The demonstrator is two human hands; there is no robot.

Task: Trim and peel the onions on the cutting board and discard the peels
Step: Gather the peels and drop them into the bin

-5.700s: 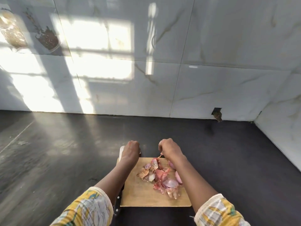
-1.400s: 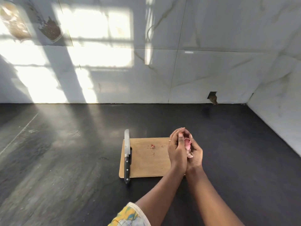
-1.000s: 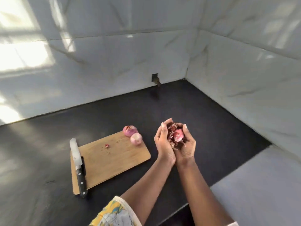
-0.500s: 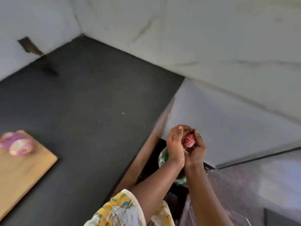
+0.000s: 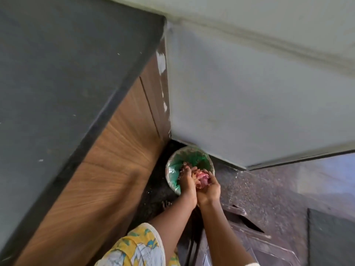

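Observation:
My left hand [image 5: 187,182] and my right hand [image 5: 209,186] are cupped together around a bunch of pink and reddish onion peels [image 5: 200,178]. They hover over the near rim of a round bin lined with a green bag [image 5: 172,169] that stands on the floor in a corner. The peels sit between my palms, partly hidden by my fingers. The cutting board, knife and peeled onions are out of view.
The dark countertop [image 5: 63,73] fills the left, with its wooden cabinet front [image 5: 107,166] dropping to the floor beside the bin. A grey wall [image 5: 249,96] rises behind the bin. Speckled dark floor [image 5: 269,189] spreads to the right. My toes [image 5: 166,204] show near the bin.
I gathered the peels off the board in both hands, turned right away from the counter, and lowered them down over the floor bin. The board and onions left the view.

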